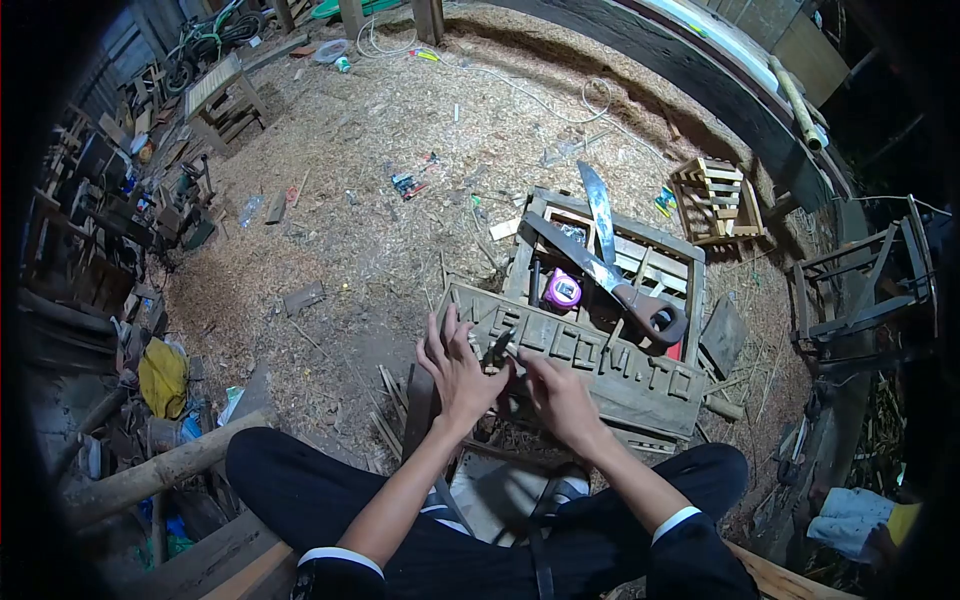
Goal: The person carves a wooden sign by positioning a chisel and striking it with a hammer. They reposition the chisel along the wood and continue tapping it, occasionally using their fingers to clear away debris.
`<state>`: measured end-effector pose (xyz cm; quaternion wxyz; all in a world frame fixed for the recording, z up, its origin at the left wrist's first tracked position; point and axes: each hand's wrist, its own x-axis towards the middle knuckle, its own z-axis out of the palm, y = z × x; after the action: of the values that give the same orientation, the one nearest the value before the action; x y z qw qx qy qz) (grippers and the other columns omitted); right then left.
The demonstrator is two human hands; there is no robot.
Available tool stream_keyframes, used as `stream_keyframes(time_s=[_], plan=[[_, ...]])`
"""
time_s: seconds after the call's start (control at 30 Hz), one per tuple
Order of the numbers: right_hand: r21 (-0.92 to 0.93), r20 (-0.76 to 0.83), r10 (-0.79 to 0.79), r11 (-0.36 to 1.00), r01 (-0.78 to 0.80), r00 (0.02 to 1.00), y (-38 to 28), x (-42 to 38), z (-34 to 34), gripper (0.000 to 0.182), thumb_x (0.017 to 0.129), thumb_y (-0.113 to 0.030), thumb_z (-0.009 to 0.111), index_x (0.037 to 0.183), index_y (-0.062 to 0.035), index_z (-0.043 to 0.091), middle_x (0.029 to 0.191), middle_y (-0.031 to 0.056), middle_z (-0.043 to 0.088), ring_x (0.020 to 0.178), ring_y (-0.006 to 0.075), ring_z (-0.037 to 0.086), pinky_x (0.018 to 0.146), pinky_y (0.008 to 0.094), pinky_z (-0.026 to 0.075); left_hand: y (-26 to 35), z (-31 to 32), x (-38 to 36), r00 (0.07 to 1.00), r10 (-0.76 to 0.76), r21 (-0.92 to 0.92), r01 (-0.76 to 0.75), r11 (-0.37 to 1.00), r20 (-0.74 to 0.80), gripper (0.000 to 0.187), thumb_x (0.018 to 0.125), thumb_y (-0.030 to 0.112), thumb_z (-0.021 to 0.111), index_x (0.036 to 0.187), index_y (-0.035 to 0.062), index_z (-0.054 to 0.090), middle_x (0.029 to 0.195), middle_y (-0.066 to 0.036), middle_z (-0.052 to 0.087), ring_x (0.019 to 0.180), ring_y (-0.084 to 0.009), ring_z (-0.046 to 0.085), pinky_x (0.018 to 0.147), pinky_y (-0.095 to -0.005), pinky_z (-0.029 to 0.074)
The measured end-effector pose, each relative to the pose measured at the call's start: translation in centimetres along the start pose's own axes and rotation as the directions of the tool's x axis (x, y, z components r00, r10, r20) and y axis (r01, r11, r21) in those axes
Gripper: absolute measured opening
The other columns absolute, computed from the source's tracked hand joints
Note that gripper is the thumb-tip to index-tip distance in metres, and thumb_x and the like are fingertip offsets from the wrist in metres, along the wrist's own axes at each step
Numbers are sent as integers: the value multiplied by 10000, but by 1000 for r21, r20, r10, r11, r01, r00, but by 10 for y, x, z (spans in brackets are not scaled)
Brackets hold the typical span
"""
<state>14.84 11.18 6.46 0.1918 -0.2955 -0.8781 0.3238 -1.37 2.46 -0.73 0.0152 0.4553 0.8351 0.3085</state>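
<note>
A wooden board (640, 400) with raised, letter-like wooden shapes along it lies in front of my knees, on a slatted wooden crate (695, 300). My left hand (462, 375) rests at the board's left end with its fingers spread and its thumb towards the right hand. Between the hands, a small dark, pointed piece (502, 345) stands up from the board. My right hand (563, 400) is closed, thumb and forefinger pinched at that piece; I cannot tell what they grip. On the crate behind are a handsaw (625, 288) and a pink tape measure (563, 290).
A second blade (597, 205) sticks out past the crate's far edge. Sawdust (350, 200) covers the ground. A small slatted crate (715, 205) stands at the right, a wooden stool (220, 95) at the far left. A bamboo pole (170, 468) lies beside my left knee.
</note>
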Motion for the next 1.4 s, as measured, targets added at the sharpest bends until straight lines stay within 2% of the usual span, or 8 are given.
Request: stream_keyframes(time_s=[0.13,0.23,0.37,0.47,0.73,0.97,1.1,1.4], plan=[[91,19,55,994,-57,998,-8,6,-10,416,954,8,672,1364,-62,682,998,194,720,862,392,724,788,464,576,-2,4,0,1000,15,16,-14,1000,-22,942,751,399,888,1454,57,362,1697,-202,286,1599,-446,162,1216,-665,126],[-87,126,102,992,-91,987,-5,4,-3,428,982,-90,660,1410,-104,647,1098,212,720,957,431,725,778,526,577,-4,3,-1,1000,9,16,-9,1000,1,938,771,434,871,1460,63,355,1694,-204,286,1600,-446,157,1216,-669,124],[58,7,75,996,-75,997,-12,8,-14,401,995,-110,649,1396,-103,656,1100,209,721,918,453,726,775,548,579,-6,4,-2,1000,4,16,-4,1000,5,934,784,459,858,1460,60,352,1690,-204,284,1598,-446,158,1218,-669,120],[-83,152,87,994,-75,985,-9,5,-9,392,1003,-122,641,1394,-109,656,1101,204,727,907,458,726,774,541,584,-4,3,-1,999,33,25,-32,999,-14,944,781,461,862,1460,54,348,1687,-205,283,1598,-445,157,1222,-667,115],[-81,176,126,990,-113,976,-5,7,-7,413,996,-117,639,1409,-110,652,1114,220,735,946,472,724,811,553,576,-6,2,0,1000,22,-17,-22,1000,4,932,803,458,847,1486,72,342,1686,-232,291,1595,-456,149,1223,-687,87],[104,205,165,976,-189,965,-15,32,-32,384,975,-58,659,1358,-42,623,1034,282,717,938,480,707,827,531,551,-17,-10,1,995,56,-7,-56,998,79,1076,738,554,869,1547,101,323,1705,-232,251,1594,-468,147,1222,-681,109],[144,166,-13,989,-12,986,11,23,-19,389,975,-46,647,1363,-40,619,1056,275,717,910,478,700,806,531,550,-26,-19,7,983,25,3,-26,1000,179,1189,656,594,904,1590,142,323,1710,-257,203,1586,-477,152,1220,-664,143],[-184,269,92,982,-42,959,-12,21,-37,454,982,-89,620,1431,-154,634,1022,221,710,867,468,703,726,556,543,-14,-29,-5,979,-33,-57,45,997,199,1178,629,449,954,1592,169,335,1716,-253,148,1536,-493,194,1222,-656,153]])
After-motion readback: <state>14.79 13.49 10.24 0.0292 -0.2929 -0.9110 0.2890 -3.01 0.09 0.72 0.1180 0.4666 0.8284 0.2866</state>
